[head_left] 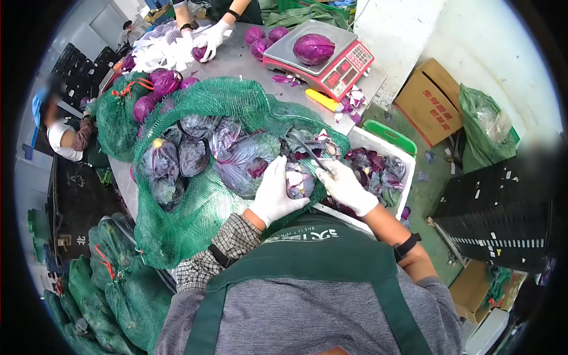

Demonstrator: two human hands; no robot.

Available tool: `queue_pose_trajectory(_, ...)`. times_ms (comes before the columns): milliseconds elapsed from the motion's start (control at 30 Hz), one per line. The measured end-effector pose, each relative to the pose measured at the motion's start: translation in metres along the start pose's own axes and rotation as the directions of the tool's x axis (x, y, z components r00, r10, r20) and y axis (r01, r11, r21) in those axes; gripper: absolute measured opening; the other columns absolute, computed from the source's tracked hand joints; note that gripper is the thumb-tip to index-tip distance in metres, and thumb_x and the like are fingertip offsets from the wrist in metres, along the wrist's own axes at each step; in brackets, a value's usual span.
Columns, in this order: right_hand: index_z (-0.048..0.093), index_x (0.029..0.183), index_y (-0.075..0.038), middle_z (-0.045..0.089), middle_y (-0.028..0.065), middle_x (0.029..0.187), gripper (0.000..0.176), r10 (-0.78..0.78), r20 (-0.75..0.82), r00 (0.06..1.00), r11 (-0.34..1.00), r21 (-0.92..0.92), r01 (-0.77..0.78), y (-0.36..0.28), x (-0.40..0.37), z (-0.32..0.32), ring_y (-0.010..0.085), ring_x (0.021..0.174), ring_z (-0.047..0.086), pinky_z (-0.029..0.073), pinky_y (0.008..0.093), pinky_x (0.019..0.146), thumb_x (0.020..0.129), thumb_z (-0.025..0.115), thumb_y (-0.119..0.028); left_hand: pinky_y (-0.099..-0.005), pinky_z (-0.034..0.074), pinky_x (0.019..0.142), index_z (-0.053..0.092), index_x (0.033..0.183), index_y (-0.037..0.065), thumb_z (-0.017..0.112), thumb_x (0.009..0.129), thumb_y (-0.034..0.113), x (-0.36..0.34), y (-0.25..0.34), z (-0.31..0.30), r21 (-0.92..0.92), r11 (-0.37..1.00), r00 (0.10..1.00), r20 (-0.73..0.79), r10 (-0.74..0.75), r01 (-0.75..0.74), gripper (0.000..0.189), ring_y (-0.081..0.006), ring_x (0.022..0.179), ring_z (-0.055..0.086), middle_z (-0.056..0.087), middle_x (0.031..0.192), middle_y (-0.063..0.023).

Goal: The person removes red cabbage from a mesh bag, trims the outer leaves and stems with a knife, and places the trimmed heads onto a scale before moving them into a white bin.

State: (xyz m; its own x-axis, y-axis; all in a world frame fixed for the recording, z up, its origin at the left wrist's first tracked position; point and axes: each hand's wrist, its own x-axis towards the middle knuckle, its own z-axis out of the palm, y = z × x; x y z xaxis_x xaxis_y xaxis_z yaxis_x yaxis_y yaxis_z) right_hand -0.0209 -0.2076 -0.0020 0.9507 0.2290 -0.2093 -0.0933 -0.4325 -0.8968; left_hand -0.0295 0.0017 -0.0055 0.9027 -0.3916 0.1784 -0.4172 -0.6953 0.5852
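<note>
My left hand (276, 198), in a white glove, is closed around the side of a red cabbage (300, 183) whose pale cut stem end faces me. In my gloved right hand (348, 190) is a knife (306, 148), its dark blade pointing up and left, above the cabbage. Close to my left hand lies a large red cabbage with loose outer leaves (248, 160). More cabbages (193, 157) lie on the open green mesh bag (195, 222). Right beside my right hand stands a white bin (409, 168) holding trimmed purple leaves (378, 168).
A red scale (322, 71) bears a trimmed cabbage (313, 49); a yellow-handled tool (324, 100) lies before it. Across the table, another person's gloved hands (213, 41) hold a cabbage near white foam nets (163, 53). Full mesh bags (139, 302) stand at left, a cardboard box (429, 102) at right.
</note>
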Motion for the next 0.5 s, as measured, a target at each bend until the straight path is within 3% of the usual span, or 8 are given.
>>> queue_pose_trajectory(67, 0.055, 0.126, -0.003, 0.060, 0.0204, 0.119, 0.037, -0.274, -0.051, 0.960, 0.962, -0.024, 0.273, 0.007, 0.001, 0.009, 0.0287, 0.110, 0.059, 0.045, 0.0342, 0.095, 0.091, 0.053, -0.015, -0.0432, 0.029, 0.110, 0.024, 0.137, -0.011, 0.084, 0.056, 0.035, -0.001, 0.002, -0.004, 0.046, 0.997, 0.994, 0.094, -0.061, 0.057, 0.110, -0.0422, 0.129, 0.034, 0.037, 0.135, -0.0294)
queue_pose_trajectory(100, 0.049, 0.132, -0.003, 0.054, 0.0208, 0.128, 0.042, -0.297, 0.008, 0.955, 0.955, 0.005, 0.297, 0.006, 0.002, 0.012, 0.0288, 0.119, 0.053, 0.040, 0.0347, 0.101, 0.091, 0.051, -0.011, -0.0432, 0.029, 0.110, 0.024, 0.137, -0.011, 0.084, 0.056, 0.035, -0.001, 0.001, -0.004, 0.043, 0.997, 0.993, 0.096, -0.065, 0.061, 0.110, -0.0422, 0.129, 0.034, 0.037, 0.135, -0.0294)
queue_pose_trajectory(167, 0.047, 0.134, -0.003, 0.053, 0.0204, 0.129, 0.044, -0.364, 0.022, 0.931, 0.927, -0.088, 0.365, 0.002, 0.002, 0.016, 0.0299, 0.120, 0.052, 0.040, 0.0343, 0.102, 0.092, 0.048, -0.012, -0.0433, 0.028, 0.110, 0.024, 0.137, -0.011, 0.083, 0.056, 0.036, 0.003, 0.001, -0.002, 0.091, 0.992, 0.988, 0.137, 0.075, -0.088, 0.110, -0.0421, 0.130, 0.032, 0.036, 0.135, -0.0299)
queue_pose_trajectory(233, 0.046, 0.135, -0.003, 0.053, 0.0204, 0.129, 0.044, -0.406, 0.024, 0.913, 0.899, -0.165, 0.405, 0.009, 0.008, 0.023, 0.0305, 0.120, 0.052, 0.040, 0.0349, 0.102, 0.092, 0.046, -0.013, -0.0443, 0.028, 0.110, 0.025, 0.136, -0.012, 0.082, 0.057, 0.037, 0.005, 0.008, -0.004, 0.081, 0.993, 0.990, 0.123, 0.073, -0.083, 0.109, -0.0429, 0.131, 0.032, 0.034, 0.136, -0.0314)
queue_pose_trajectory(300, 0.046, 0.135, -0.003, 0.053, 0.0204, 0.129, 0.044, -0.445, 0.029, 0.895, 0.867, -0.238, 0.438, 0.010, 0.010, 0.026, 0.0311, 0.119, 0.052, 0.040, 0.0355, 0.102, 0.092, 0.045, -0.014, -0.0451, 0.031, 0.108, 0.028, 0.133, -0.014, 0.079, 0.059, 0.038, 0.004, 0.010, -0.001, 0.138, 0.989, 0.997, 0.048, -0.056, 0.049, 0.103, -0.0441, 0.127, 0.035, 0.035, 0.134, -0.0321)
queue_pose_trajectory(367, 0.046, 0.135, -0.004, 0.053, 0.0199, 0.129, 0.044, -0.373, 0.066, 0.926, 0.873, -0.312, 0.374, 0.003, 0.010, 0.023, 0.0320, 0.118, 0.052, 0.041, 0.0367, 0.102, 0.093, 0.043, -0.016, -0.0450, 0.032, 0.107, 0.029, 0.132, -0.014, 0.078, 0.060, 0.039, 0.007, 0.016, 0.003, 0.119, 0.987, 0.993, 0.041, -0.113, 0.107, 0.102, -0.0447, 0.126, 0.035, 0.035, 0.133, -0.0326)
queue_pose_trajectory(433, 0.054, 0.124, -0.005, 0.063, 0.0197, 0.105, 0.036, -0.447, 0.031, 0.894, 0.804, -0.425, 0.416, -0.001, 0.018, 0.021, 0.0337, 0.095, 0.063, 0.051, 0.0412, 0.083, 0.093, 0.044, -0.019, -0.0449, 0.033, 0.106, 0.029, 0.131, -0.015, 0.078, 0.061, 0.040, 0.010, 0.021, 0.001, 0.097, 0.982, 0.985, 0.039, -0.166, 0.162, 0.101, -0.0453, 0.125, 0.036, 0.035, 0.132, -0.0331)
queue_pose_trajectory(500, 0.058, 0.107, -0.005, 0.064, 0.0193, 0.087, 0.026, -0.298, 0.080, 0.951, 0.836, -0.460, 0.300, -0.013, 0.027, 0.014, 0.0356, 0.080, 0.064, 0.051, 0.0446, 0.069, 0.092, 0.045, -0.021, -0.0448, 0.033, 0.106, 0.029, 0.131, -0.015, 0.077, 0.063, 0.042, 0.011, 0.024, 0.002, 0.172, 0.972, 0.983, 0.052, -0.175, 0.164, 0.101, -0.0456, 0.125, 0.037, 0.036, 0.132, -0.0334)
